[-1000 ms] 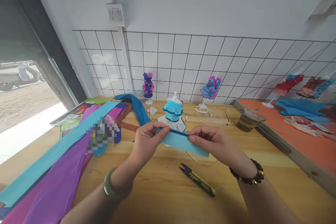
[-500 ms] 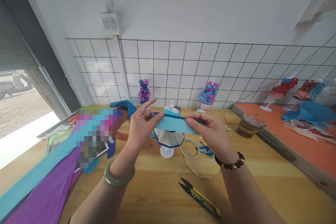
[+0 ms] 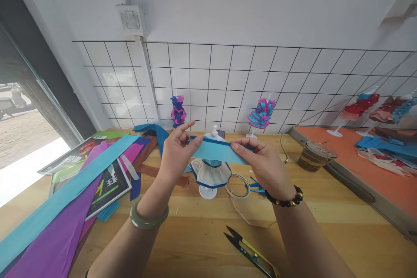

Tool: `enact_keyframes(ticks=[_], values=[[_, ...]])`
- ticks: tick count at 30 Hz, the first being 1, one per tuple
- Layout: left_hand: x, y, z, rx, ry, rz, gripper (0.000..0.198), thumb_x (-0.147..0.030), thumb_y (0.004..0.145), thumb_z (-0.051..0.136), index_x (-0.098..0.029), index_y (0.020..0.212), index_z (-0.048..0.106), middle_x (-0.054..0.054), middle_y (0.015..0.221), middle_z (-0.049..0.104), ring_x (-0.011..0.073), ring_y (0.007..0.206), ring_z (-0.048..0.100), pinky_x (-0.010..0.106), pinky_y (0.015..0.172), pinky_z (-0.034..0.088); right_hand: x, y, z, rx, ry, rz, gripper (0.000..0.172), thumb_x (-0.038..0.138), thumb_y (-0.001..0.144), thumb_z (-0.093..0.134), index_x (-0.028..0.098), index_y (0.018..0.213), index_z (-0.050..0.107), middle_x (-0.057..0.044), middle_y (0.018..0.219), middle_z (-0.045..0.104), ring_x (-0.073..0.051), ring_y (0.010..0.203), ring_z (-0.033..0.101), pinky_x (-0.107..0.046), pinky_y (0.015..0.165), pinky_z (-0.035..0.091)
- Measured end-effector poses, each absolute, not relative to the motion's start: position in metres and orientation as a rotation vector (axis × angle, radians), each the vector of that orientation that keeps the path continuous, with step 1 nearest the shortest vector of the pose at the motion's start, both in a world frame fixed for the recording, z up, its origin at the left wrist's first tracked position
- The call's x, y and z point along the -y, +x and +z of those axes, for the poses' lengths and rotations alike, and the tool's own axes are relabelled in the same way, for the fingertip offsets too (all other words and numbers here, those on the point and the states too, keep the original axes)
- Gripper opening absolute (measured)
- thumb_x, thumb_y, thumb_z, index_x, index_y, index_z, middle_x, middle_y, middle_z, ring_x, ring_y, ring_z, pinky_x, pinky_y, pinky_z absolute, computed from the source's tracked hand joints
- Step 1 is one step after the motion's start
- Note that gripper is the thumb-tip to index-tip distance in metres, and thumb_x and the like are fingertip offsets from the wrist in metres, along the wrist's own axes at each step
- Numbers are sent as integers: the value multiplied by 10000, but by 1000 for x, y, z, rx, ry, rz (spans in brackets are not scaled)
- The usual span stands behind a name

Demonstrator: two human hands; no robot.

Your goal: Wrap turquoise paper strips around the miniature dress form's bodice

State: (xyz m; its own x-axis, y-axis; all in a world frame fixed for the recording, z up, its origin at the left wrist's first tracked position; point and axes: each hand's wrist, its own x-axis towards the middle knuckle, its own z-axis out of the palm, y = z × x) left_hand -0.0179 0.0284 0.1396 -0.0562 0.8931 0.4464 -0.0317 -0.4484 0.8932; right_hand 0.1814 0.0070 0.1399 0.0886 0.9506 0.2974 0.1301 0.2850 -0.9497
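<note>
A light blue strip (image 3: 216,151) with a dark blue top edge is stretched level between my two hands. My left hand (image 3: 177,156) pinches its left end between thumb and fingers, the index finger raised. My right hand (image 3: 262,160) pinches the strip farther right with thumb and index finger. Just behind and below the strip stands a small dress form (image 3: 207,192) on a round white base, wearing a white skirt (image 3: 211,174) with a dark blue hem. The strip hides part of the form's upper body.
Thread snips (image 3: 250,252) lie at the front. A tape ring (image 3: 239,186) and blue scissors (image 3: 257,186) are right of the form. Coloured strips (image 3: 65,191) cover magazines at left. A lidded cup (image 3: 316,156) and other dressed forms (image 3: 261,114) stand farther back.
The view has shifted slightly. Both hands keep their hold on the strip, which now sits a little higher against the form, showing more of the skirt's blue waist.
</note>
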Motion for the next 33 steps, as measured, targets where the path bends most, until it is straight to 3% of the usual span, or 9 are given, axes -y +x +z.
enact_keyframes(ticks=[9, 15, 23, 33], values=[[-25, -16, 142, -958, 1459, 1635, 502, -324, 723, 729, -169, 1180, 593, -1, 736, 635, 108, 684, 547, 242, 625, 431, -8, 184, 138, 1310, -1059, 848, 259, 417, 682, 751, 200, 823, 728, -39, 810, 676, -137, 691, 540, -269, 603, 440], [-18, -17, 146, -982, 1527, 1592, 462, -313, 752, 694, -149, 1173, 599, 7, 755, 600, 111, 706, 534, 233, 623, 425, -7, 186, 139, 1212, -1016, 869, 310, 400, 682, 757, 204, 918, 710, 1, 680, 597, -111, 602, 490, -250, 543, 410], [-11, -15, 150, -1003, 1644, 1531, 402, -267, 795, 633, -165, 1181, 593, -11, 713, 550, 112, 695, 524, 240, 625, 423, -11, 187, 138, 1165, -974, 863, 318, 383, 700, 740, 222, 967, 678, 24, 675, 580, -110, 621, 519, -246, 569, 434], [-8, -13, 150, -1000, 1709, 1492, 397, -238, 815, 590, -163, 1204, 573, -27, 686, 509, 106, 671, 488, 246, 630, 401, -16, 187, 134, 1061, -873, 969, 476, 330, 681, 777, 209, 1109, 607, 59, 597, 570, -83, 579, 519, -208, 536, 444]])
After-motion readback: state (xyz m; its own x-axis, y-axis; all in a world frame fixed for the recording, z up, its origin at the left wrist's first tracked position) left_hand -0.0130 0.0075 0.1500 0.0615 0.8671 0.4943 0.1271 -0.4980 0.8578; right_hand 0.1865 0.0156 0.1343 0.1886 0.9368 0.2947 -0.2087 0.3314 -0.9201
